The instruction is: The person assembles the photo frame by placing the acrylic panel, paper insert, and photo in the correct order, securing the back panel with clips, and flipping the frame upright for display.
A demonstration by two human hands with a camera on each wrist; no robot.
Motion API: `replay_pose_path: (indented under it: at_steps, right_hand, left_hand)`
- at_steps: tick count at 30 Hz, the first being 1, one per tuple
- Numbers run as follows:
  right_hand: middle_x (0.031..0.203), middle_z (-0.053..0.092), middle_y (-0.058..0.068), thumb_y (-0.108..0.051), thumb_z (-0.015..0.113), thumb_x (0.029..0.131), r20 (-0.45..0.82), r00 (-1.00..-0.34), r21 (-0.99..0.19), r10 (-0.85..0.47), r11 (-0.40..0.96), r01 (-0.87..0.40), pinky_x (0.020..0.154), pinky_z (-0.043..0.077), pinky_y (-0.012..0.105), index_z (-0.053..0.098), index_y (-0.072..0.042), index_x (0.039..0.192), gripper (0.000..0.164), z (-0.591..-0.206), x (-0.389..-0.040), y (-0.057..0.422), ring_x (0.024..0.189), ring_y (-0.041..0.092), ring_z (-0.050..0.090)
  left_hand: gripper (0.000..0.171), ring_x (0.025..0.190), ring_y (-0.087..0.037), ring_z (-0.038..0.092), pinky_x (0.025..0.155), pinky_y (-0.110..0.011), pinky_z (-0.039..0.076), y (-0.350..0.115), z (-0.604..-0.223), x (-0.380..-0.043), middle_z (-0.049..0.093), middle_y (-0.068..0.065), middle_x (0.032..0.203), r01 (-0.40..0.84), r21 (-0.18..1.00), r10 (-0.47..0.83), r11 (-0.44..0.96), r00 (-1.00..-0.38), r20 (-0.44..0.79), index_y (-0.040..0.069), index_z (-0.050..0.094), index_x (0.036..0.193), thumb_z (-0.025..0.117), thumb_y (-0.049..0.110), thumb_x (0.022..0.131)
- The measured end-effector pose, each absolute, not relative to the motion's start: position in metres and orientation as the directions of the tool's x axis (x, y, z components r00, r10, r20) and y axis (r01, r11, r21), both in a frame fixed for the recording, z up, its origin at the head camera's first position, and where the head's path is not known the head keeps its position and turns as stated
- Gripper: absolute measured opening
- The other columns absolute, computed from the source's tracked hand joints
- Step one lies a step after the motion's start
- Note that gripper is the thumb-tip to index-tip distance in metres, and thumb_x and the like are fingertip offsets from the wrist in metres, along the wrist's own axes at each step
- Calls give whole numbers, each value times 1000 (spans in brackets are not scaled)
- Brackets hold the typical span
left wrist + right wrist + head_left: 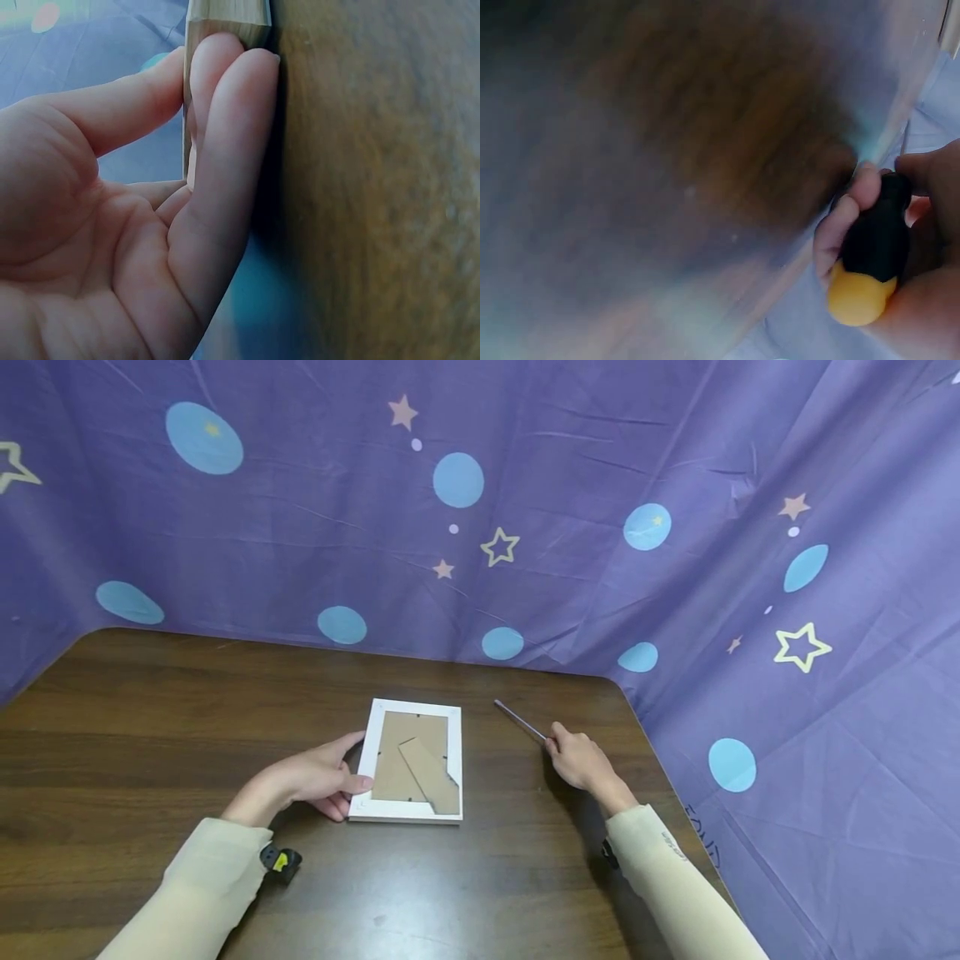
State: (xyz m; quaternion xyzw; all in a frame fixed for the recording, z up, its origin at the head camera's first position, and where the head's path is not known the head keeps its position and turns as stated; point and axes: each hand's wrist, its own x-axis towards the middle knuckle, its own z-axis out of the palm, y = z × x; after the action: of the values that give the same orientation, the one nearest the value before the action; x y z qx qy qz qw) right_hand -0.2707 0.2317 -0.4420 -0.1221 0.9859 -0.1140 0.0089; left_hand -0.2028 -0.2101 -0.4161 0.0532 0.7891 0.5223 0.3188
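Note:
A white picture frame [453, 739] lies face down on the table, its brown backing board [392, 768] and slanted easel stand [427, 768] facing up. My left hand [318, 778] grips the frame's left side near the lower corner, thumb on the upper face. In the left wrist view, curled fingers [232, 142] press along the frame's edge [229, 13], close over the tabletop. To the right of the frame, my right hand [581, 762] holds a screwdriver [517, 719], its thin shaft pointing away and left. The right wrist view shows its black and yellow handle [874, 236] within the fingers.
The dark wooden table [187, 718] extends around both hands. Behind it and along the right side hangs a purple curtain [555, 585] with stars and blue dots, meeting the table's edges. A small black device [281, 862] is strapped at the left wrist.

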Motion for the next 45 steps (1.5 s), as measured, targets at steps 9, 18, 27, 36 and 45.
replay_pose_path:
  at_steps: [9,18,27,36,45]
  right_hand:
    - [93,59,12,-17,55,109,-17,-963,-117,-268,957,-264,69,56,55,59,-11,97,14,-432,-269,217,84,39,65]
    - [99,63,11,-19,56,110,-24,-970,-80,-242,968,-239,77,57,54,59,-11,103,11,-432,-271,211,94,39,64]
    - [97,61,13,-19,57,109,-66,-967,-88,-245,967,-239,75,57,55,55,-9,100,14,-426,-274,211,93,41,65]
    - [110,64,17,-23,55,109,-128,-968,-95,-217,974,-206,86,58,59,63,-9,108,16,-421,-276,213,106,44,67]
    - [117,65,15,-32,59,108,-173,-966,-72,-192,981,-182,93,56,60,64,-11,115,23,-411,-275,214,115,43,64]
  left_hand:
    - [100,65,-21,66,62,-37,66,-209,-415,-206,62,-18,90,-255,856,410,450,-793,-451,3,-3,169,72,17,103]
    - [101,65,-21,66,63,-37,66,-210,-414,-205,61,-17,89,-255,859,410,444,-794,-448,3,-3,169,72,17,103]
    - [101,65,-21,66,62,-37,66,-211,-414,-205,61,-17,90,-243,867,425,435,-793,-436,3,-4,169,71,17,104]
    - [101,64,-20,65,63,-37,66,-211,-415,-204,61,-17,90,-253,861,419,441,-790,-447,2,-4,169,71,17,103]
    - [101,64,-21,65,61,-36,66,-210,-417,-203,62,-17,88,-258,869,423,423,-792,-441,2,-4,169,71,15,103]
